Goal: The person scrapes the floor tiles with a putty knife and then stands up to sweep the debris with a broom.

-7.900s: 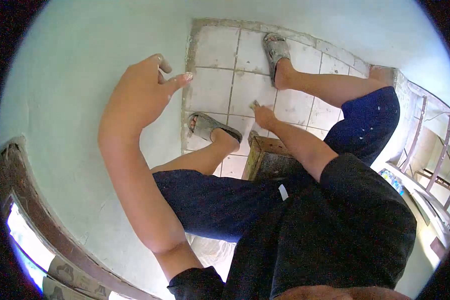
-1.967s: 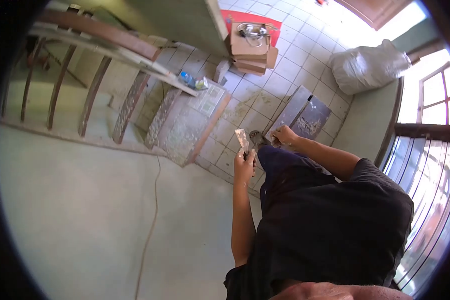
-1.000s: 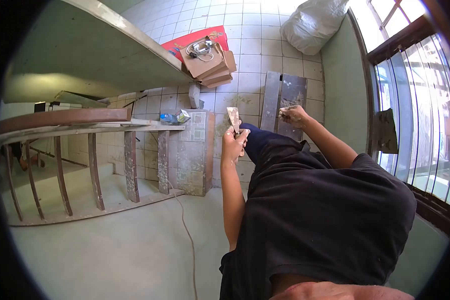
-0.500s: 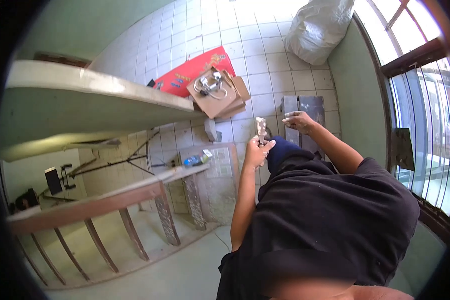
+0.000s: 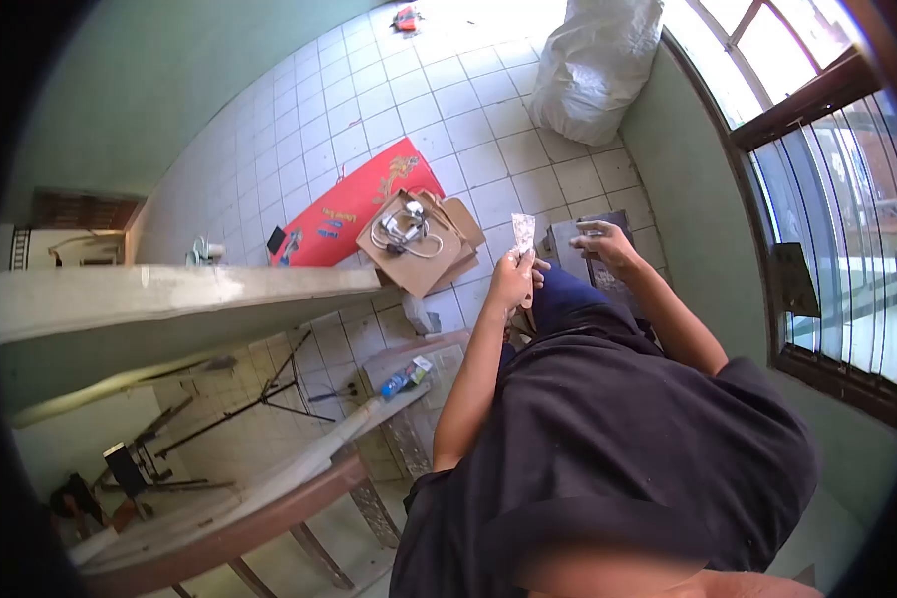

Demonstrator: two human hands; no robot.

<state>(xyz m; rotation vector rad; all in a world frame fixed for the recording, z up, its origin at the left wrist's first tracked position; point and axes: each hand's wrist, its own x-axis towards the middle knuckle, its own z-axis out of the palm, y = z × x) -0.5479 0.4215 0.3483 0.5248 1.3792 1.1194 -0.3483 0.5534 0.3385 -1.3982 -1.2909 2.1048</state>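
Observation:
My left hand (image 5: 511, 280) is closed around the handle of a putty knife (image 5: 524, 232). Its broad blade points away from me and is spotted with white residue. To the right, my right hand (image 5: 611, 246) hangs with its fingers bent and apart, and I see nothing held in it. Whitish smears mark its fingertips. Beneath that hand is a grey block-like step or box (image 5: 562, 235), partly hidden by my hand and leg.
Cardboard pieces (image 5: 439, 261) with a white-corded device (image 5: 409, 227) lie by a red printed board (image 5: 349, 204). A large white sack (image 5: 593, 85) stands near the barred window (image 5: 837, 229). At left are a ledge (image 5: 169, 299), a wooden railing (image 5: 269, 508), a bottle (image 5: 399, 381) and a tripod (image 5: 267, 389).
My view has swung, bringing more of the far floor and the ledge into sight. The putty knife stays in my left hand, its blade now slightly higher in view. My right hand's fingers look more spread.

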